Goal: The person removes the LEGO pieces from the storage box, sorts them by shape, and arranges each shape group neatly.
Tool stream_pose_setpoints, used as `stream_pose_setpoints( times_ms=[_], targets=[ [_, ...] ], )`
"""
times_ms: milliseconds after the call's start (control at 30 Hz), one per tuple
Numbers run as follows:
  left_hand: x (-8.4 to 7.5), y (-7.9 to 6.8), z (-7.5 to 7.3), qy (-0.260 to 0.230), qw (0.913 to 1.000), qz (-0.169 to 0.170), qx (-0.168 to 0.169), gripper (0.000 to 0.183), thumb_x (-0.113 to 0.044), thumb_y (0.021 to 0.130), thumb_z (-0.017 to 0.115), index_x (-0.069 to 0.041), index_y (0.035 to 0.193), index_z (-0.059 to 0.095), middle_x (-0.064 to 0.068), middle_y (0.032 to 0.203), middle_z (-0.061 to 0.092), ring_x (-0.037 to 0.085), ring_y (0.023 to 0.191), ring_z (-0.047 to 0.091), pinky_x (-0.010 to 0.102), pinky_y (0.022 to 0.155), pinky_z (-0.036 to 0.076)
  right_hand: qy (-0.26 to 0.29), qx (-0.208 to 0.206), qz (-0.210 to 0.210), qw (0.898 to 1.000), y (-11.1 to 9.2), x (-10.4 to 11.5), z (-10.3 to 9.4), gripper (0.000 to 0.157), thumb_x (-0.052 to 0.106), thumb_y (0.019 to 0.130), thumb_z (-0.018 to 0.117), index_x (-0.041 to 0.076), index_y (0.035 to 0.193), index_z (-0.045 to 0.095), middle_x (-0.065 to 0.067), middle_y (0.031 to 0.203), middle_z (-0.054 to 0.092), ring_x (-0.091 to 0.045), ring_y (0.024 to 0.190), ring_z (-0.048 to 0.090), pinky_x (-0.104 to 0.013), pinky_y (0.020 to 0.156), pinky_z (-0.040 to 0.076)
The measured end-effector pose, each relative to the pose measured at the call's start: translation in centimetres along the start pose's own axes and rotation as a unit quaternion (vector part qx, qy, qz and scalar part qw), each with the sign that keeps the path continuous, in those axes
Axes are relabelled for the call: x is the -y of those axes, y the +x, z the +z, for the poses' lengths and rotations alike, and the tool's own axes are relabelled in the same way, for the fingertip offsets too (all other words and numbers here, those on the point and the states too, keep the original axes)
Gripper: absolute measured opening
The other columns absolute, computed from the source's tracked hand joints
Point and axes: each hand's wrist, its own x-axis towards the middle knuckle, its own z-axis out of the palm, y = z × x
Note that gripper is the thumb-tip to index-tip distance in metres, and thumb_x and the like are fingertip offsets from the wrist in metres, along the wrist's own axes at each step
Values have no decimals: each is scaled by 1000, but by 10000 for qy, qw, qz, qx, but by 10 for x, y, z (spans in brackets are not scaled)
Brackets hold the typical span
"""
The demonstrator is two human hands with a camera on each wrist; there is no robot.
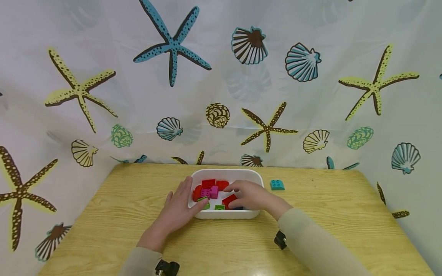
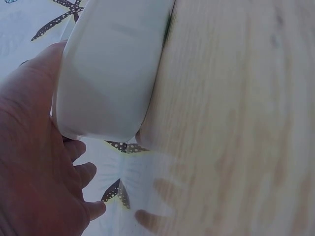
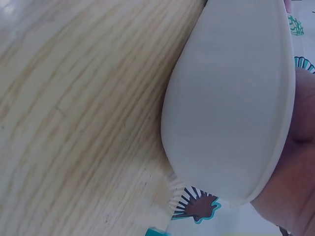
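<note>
A white plastic tub (image 1: 226,215) stands on the table with several toy building bricks in it. My left hand (image 1: 177,207) holds its left end, thumb over the rim and fingers along the outside. In the left wrist view that hand (image 2: 34,142) lies beside the tub's outer wall (image 2: 108,78). My right hand (image 1: 250,195) reaches in over the right side, index finger and thumb parted around a red brick (image 1: 229,201). Magenta bricks (image 1: 209,192), a red brick (image 1: 208,183) and a green brick (image 1: 219,207) lie nearby. The tub wall (image 3: 231,98) hides the right fingertips in the right wrist view.
A teal brick (image 1: 277,185) lies on the wooden table (image 1: 221,245), to the right of the tub. Behind and at both sides hangs a white curtain (image 1: 214,80) printed with starfish and shells.
</note>
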Motion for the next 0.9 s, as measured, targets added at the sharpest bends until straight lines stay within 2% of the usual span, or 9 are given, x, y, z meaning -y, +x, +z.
stream_pose_setpoints(
  times_ms=[300, 567, 900],
  targets=[
    [1, -1, -1, -29, 10000, 27, 2, 112, -70, 103, 62, -10, 178, 6, 16, 185, 8, 45, 168, 6, 76, 129, 1, 101, -4, 221, 9997, 5, 3, 1, 40, 22, 102, 83, 10, 140, 75, -6, 136, 74, -28, 125, 68, -47, 112, 55],
    [-1, -2, -1, -55, 10000, 50, 12, 112, -73, 103, 59, -9, 178, 6, 16, 185, 8, 45, 169, 7, 75, 129, 1, -134, -346, 305, 9988, 9, 0, 5, 35, 22, 105, 80, 9, 137, 76, -5, 130, 75, -25, 115, 69, -46, 106, 57],
    [-3, -4, -2, -53, 9999, 99, -34, 111, -69, 104, 61, -7, 178, 7, 17, 184, 10, 45, 168, 8, 76, 129, 3, -274, -573, 570, 9964, 12, 1, 9, 38, 30, 105, 79, 7, 135, 77, -6, 125, 76, -22, 108, 68, -44, 103, 58]
  ],
)
